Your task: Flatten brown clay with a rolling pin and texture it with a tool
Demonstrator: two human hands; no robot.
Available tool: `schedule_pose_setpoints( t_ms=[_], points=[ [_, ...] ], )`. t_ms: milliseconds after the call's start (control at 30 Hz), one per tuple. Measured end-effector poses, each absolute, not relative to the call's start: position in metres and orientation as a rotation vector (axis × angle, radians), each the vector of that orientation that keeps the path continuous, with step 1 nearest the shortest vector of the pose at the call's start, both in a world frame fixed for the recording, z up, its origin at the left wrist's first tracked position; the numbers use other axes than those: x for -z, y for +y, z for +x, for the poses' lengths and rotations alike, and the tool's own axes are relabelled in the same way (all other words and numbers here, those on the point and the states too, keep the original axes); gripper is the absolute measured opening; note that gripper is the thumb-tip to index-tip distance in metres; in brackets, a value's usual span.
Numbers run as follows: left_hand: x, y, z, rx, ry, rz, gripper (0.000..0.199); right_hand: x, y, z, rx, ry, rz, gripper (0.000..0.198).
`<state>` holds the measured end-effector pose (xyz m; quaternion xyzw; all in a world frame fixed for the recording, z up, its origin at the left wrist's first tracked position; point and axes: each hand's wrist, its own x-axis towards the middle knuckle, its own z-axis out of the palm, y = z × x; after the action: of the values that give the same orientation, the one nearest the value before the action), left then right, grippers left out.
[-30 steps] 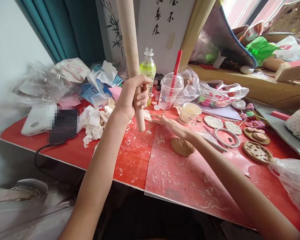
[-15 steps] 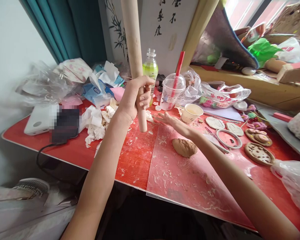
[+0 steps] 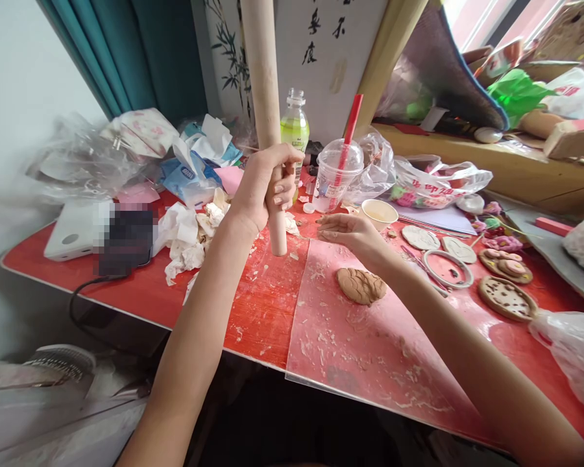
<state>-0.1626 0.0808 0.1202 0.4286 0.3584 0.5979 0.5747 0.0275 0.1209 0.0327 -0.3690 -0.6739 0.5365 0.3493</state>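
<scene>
My left hand [image 3: 267,185] is wrapped around a long wooden rolling pin [image 3: 263,78], held upright above the red table with its lower end pointing down. My right hand [image 3: 348,235] hovers beyond a lump of brown clay [image 3: 361,286]. Its fingers are stretched out to the left, with nothing seen in them. The clay lies on a clear sheet [image 3: 331,353], its top creased and cracked. Just behind my right hand stands a paper cup [image 3: 379,213] with pale liquid.
A green drink bottle [image 3: 294,126] and a plastic cup [image 3: 338,170] with a red straw stand behind. Crumpled tissues [image 3: 189,237] and a phone [image 3: 129,240] lie left. To the right are a ring [image 3: 448,268], a spotted clay disc [image 3: 506,298] and plastic bags [image 3: 438,185].
My right hand has turned and its fingers have drawn closer together, slightly farther right. My left hand still grips the rolling pin in nearly the same place. The clay has not moved on the sheet.
</scene>
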Motion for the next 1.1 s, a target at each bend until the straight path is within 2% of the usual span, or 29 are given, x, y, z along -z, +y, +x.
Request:
schedule_pose_setpoints(
  t_ms=[167, 267, 367, 467, 567, 700, 900, 1100],
  points=[
    [-0.12, 0.081, -0.162, -1.369, 0.837, 0.977, 0.029, -0.036, 0.111, 0.022, -1.039, -1.925, -1.134, 0.018],
    [-0.119, 0.081, -0.161, -1.38, 0.845, 1.013, 0.029, -0.038, 0.104, 0.02, -0.877, -2.065, -1.278, 0.029],
    [-0.119, 0.081, -0.161, -1.386, 0.854, 0.979, 0.029, -0.036, 0.106, 0.023, -0.934, -2.086, -1.297, 0.036],
    [-0.118, 0.081, -0.16, -1.379, 0.861, 0.988, 0.029, -0.031, 0.111, 0.028, -1.029, -2.074, -1.155, 0.027],
    [-0.116, 0.082, -0.16, -1.366, 0.861, 1.009, 0.028, -0.031, 0.11, 0.031, -0.946, -2.091, -1.154, 0.023],
    [-0.114, 0.083, -0.16, -1.34, 0.818, 0.911, 0.03, -0.032, 0.105, 0.032, -0.811, -2.189, -1.273, 0.034],
    [-0.115, 0.082, -0.157, -1.357, 0.873, 1.026, 0.029, -0.02, 0.106, 0.046, -1.164, -2.024, -1.148, 0.024],
    [-0.113, 0.081, -0.151, -1.336, 0.895, 1.094, 0.027, -0.033, 0.096, 0.064, -1.214, -1.926, -1.178, 0.025]
  ],
)
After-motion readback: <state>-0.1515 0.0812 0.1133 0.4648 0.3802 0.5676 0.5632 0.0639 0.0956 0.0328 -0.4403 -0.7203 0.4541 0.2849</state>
